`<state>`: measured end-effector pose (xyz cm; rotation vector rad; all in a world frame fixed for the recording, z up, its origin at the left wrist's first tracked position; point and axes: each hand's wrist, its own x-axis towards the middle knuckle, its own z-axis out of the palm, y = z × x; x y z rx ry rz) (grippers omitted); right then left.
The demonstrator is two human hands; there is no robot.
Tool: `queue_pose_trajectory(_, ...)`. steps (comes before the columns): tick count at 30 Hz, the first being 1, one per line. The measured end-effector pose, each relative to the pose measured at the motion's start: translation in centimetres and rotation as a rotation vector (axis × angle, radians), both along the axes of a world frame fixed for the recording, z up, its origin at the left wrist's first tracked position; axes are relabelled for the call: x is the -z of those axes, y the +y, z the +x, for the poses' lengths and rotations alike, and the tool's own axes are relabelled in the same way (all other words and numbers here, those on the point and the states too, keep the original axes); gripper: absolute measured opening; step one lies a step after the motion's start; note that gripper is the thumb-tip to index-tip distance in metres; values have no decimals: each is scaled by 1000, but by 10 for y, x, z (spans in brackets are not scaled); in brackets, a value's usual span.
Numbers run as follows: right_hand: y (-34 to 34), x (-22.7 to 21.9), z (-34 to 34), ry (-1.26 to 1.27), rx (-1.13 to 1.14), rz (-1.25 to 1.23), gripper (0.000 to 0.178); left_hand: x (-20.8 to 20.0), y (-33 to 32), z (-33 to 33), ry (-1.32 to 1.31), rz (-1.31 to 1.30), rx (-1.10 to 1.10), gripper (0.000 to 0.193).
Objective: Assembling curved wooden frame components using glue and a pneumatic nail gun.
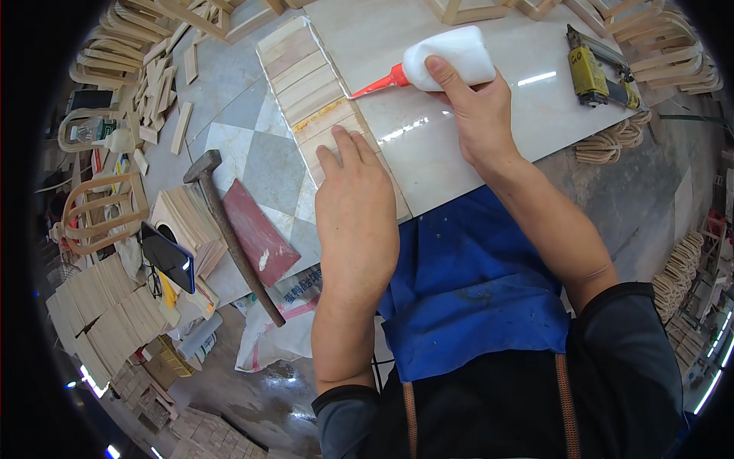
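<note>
In the upper middle of the frame, the right hand (482,107) is closed round a white bottle (459,55), thumb along its near side, holding it tilted so the red nozzle (384,81) points down and to the left. The nozzle's tip meets the right-hand edge of a row of wooden slats (306,79), which runs from the upper left of centre down toward the middle of the frame. Whether the tip touches the wood or sits just above it is hard to tell at this angle. A white line (324,47) follows the row's edge above the tip, and one slat bears an orange-brown stain (321,116).

The left hand (355,218) lies palm down at the lower part of the row, its fingers extended and slightly parted on the slats, gripping nothing that shows; its thumb is out of sight.

The row lies on a pale surface (451,145). At left of centre, a hammer (229,229) lies beside a dark red sheet (256,233). A yellow and black nail gun (592,73) rests at the upper right, near curved wooden pieces (673,53). Stacked wooden boards (115,306) fill the lower left, and a blue apron (474,298) covers the person's lap.
</note>
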<state>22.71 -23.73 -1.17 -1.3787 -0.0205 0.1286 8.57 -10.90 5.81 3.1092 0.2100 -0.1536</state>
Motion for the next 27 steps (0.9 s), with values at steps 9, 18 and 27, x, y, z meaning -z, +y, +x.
queue_pose_trajectory(9, -16, -9, -20, 52, -3, -68, 49, -6, -3, 1, 81, -68, -85, 103)
queue_pose_trajectory(18, -29, -12, -33, 61, -7, -88, 50, -9, -3, 1, 91, -97, -97, 105)
queue_pose_trajectory(27, -46, -7, -47, 3, -37, -95, 60, -13, -3, 2, 119, -78, -113, 110)
